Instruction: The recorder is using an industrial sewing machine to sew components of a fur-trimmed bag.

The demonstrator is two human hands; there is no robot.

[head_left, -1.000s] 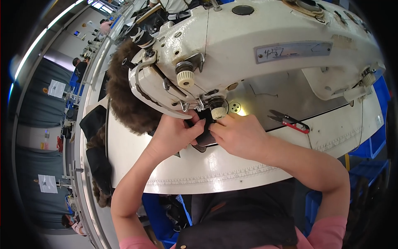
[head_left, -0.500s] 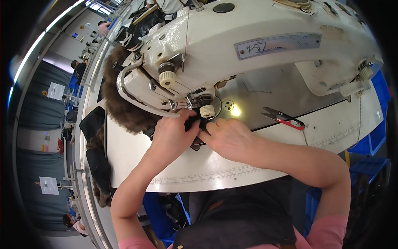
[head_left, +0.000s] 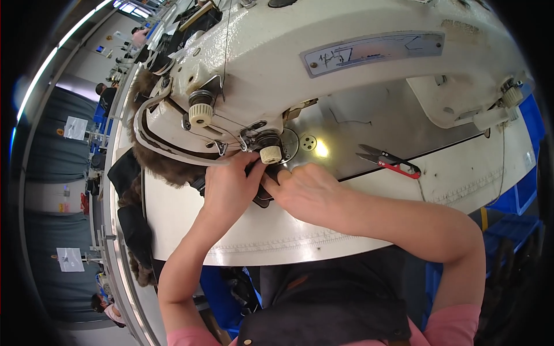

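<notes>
Fabric [head_left: 273, 171], black and mostly hidden, is lying between the person's two hands, just below the white knob [head_left: 270, 154] at the needle end of a white industrial sewing machine [head_left: 259, 75]. The left hand [head_left: 231, 181] is pinching it, thumb and bent forefinger nearly closed. The right hand [head_left: 306, 187] is curling its fingers in against the same piece from the other side; its fingertips are partly hiding, so whether it is gripping cannot be told. Brown fur [head_left: 164, 167] is bunching beyond the machine's left end. Red-handled thread snips [head_left: 385, 164] are lying to the right, blades apart, across the boundary between the metal bed plate [head_left: 369, 138] and the white surface [head_left: 277, 222]. A loose dark thread [head_left: 349, 121] is curving over the plate.
</notes>
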